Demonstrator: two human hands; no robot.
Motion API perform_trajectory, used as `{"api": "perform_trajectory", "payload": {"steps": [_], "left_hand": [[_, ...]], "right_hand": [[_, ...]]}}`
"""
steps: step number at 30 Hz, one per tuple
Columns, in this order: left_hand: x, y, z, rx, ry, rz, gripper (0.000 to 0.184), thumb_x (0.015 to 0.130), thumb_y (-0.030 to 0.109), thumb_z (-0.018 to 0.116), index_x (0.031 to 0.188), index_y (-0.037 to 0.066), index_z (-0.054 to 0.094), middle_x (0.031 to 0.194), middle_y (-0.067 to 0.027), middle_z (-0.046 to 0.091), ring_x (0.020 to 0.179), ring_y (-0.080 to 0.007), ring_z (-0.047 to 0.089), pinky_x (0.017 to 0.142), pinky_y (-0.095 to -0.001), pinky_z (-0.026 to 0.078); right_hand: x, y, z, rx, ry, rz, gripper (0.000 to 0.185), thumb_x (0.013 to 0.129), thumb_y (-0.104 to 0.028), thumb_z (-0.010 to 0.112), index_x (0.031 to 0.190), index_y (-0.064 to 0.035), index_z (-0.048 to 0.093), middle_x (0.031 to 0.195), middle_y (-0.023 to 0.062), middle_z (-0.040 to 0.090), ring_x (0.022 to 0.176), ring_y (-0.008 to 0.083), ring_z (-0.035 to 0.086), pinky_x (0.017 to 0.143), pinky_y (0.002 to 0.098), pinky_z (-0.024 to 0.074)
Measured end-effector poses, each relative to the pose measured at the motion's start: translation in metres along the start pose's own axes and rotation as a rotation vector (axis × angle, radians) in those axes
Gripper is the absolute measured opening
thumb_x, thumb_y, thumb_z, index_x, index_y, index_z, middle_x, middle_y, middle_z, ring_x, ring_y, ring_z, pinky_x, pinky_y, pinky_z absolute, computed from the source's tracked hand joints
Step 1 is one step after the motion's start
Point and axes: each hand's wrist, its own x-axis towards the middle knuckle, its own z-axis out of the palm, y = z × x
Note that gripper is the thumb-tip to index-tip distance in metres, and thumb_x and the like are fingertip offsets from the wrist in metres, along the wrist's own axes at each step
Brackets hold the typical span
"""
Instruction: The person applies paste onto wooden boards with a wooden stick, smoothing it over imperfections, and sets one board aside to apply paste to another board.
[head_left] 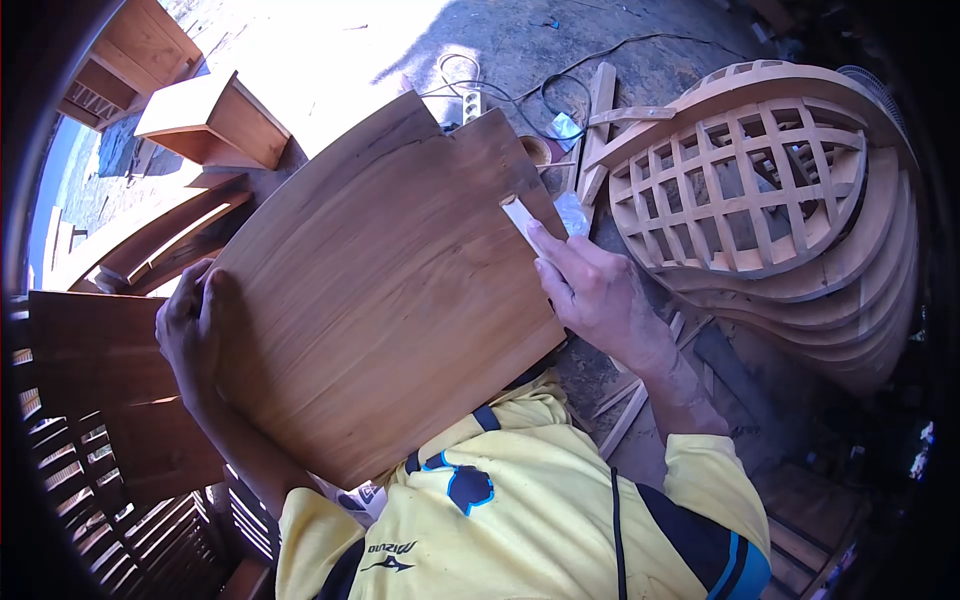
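Brown wooden panel (390,270) before my yellow shirt (545,520), a pale strip (518,220) at its face.
Smoothing or scraping seems the step in hand: my right hand (600,290) pinches the strip near the panel's right edge, while my left hand (190,315) clasps its left edge. The next move, I judge, calls for even pressure and a steady left hold.

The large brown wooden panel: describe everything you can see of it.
The large, flat brown wooden panel shows streaky grain, a curved upper-left edge, a notch at its top and a straight lower-right edge. It lies slantwise in view, before the yellow short-sleeved shirt. The left hand grips its left edge; the right hand holds a slim pale strip, apparently touching its face near the right edge. Its underside is hidden.
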Motion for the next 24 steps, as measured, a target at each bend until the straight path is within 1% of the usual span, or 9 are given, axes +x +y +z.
{"api": "perform_trajectory", "payload": {"steps": [3, 4, 6, 8, 11, 14, 16, 17, 24], "left_hand": [[0.0, -0.002, 0.0, 0.002, 0.007, 0.006, 0.037, 0.104, 0.039, 0.064, 0.125, 0.011, 0.075, 0.098, -0.015, 0.08, 0.09, -0.0252, 0.076, 0.085, -0.0371, 0.055], [0.001, -0.003, 0.002, 0.0, 0.006, 0.009, 0.037, 0.104, 0.039, 0.064, 0.125, 0.011, 0.075, 0.098, -0.015, 0.08, 0.09, -0.0252, 0.076, 0.085, -0.0371, 0.055], [-0.001, -0.006, 0.003, -0.018, 0.034, 0.0, 0.042, 0.101, 0.048, 0.066, 0.12, 0.013, 0.077, 0.096, -0.0122, 0.08, 0.085, -0.0233, 0.076, 0.083, -0.037, 0.055], [0.0, -0.007, 0.004, 0.002, 0.033, 0.015, 0.042, 0.101, 0.049, 0.066, 0.12, 0.013, 0.077, 0.096, -0.0123, 0.08, 0.085, -0.0233, 0.076, 0.083, -0.0369, 0.055], [0.0, -0.007, 0.003, 0.005, 0.051, 0.017, 0.043, 0.101, 0.05, 0.067, 0.12, 0.013, 0.077, 0.095, -0.0121, 0.08, 0.085, -0.0235, 0.076, 0.083, -0.0369, 0.055], [0.001, -0.003, 0.004, -0.018, 0.035, 0.013, 0.043, 0.1, 0.05, 0.067, 0.12, 0.013, 0.077, 0.096, -0.0115, 0.08, 0.086, -0.0238, 0.076, 0.083, -0.0367, 0.055], [0.0, -0.001, -0.001, 0.011, -0.021, -0.023, 0.037, 0.103, 0.039, 0.066, 0.124, 0.011, 0.075, 0.102, -0.016, 0.079, 0.092, -0.0246, 0.077, 0.086, -0.0372, 0.055], [-0.001, -0.001, 0.0, 0.009, -0.018, -0.019, 0.037, 0.103, 0.039, 0.066, 0.124, 0.011, 0.075, 0.102, -0.016, 0.079, 0.092, -0.0246, 0.077, 0.086, -0.0372, 0.055], [0.003, -0.005, 0.004, 0.02, -0.005, 0.007, 0.035, 0.103, 0.039, 0.066, 0.124, 0.012, 0.075, 0.1, -0.0147, 0.079, 0.091, -0.024, 0.076, 0.085, -0.0362, 0.055]], "right_hand": [[-0.009, 0.002, -0.007, 0.054, -0.084, -0.024, 0.048, 0.097, -0.013, 0.07, 0.143, -0.0058, 0.061, 0.081, 0.0138, 0.062, 0.068, 0.033, 0.069, 0.063, 0.0432, 0.0598], [-0.008, 0.0, -0.002, 0.058, -0.023, -0.035, 0.047, 0.097, -0.013, 0.07, 0.143, -0.0061, 0.061, 0.082, 0.0133, 0.062, 0.068, 0.032, 0.07, 0.063, 0.0426, 0.06], [-0.011, -0.005, 0.011, 0.074, 0.029, -0.04, 0.047, 0.098, -0.014, 0.07, 0.143, -0.0064, 0.061, 0.083, 0.0128, 0.062, 0.068, 0.031, 0.07, 0.062, 0.0421, 0.0602], [-0.014, -0.008, 0.022, -0.067, -0.015, -0.043, 0.047, 0.097, -0.015, 0.07, 0.143, -0.0059, 0.062, 0.084, 0.0118, 0.061, 0.068, 0.0291, 0.071, 0.061, 0.041, 0.0603], [-0.019, -0.004, 0.005, 0.015, -0.086, -0.035, 0.048, 0.098, -0.016, 0.07, 0.143, -0.0049, 0.061, 0.082, 0.011, 0.059, 0.066, 0.0279, 0.069, 0.06, 0.0402, 0.0598], [-0.009, 0.0, 0.009, 0.034, 0.034, -0.07, 0.047, 0.098, -0.016, 0.07, 0.143, -0.0036, 0.061, 0.082, 0.0107, 0.059, 0.067, 0.0277, 0.07, 0.06, 0.0406, 0.0594], [-0.012, -0.003, 0.006, -0.007, -0.023, -0.051, 0.046, 0.098, -0.016, 0.069, 0.142, -0.0035, 0.061, 0.083, 0.0115, 0.06, 0.069, 0.0284, 0.07, 0.06, 0.041, 0.0591], [-0.01, -0.004, 0.003, -0.054, -0.077, -0.049, 0.046, 0.098, -0.017, 0.068, 0.142, -0.0034, 0.062, 0.083, 0.0124, 0.062, 0.071, 0.0291, 0.071, 0.061, 0.0415, 0.0587], [0.006, 0.01, -0.005, 0.06, -0.021, -0.062, 0.043, 0.099, -0.015, 0.066, 0.14, -0.0022, 0.062, 0.084, 0.0185, 0.067, 0.073, 0.0352, 0.071, 0.067, 0.0455, 0.0583]]}}
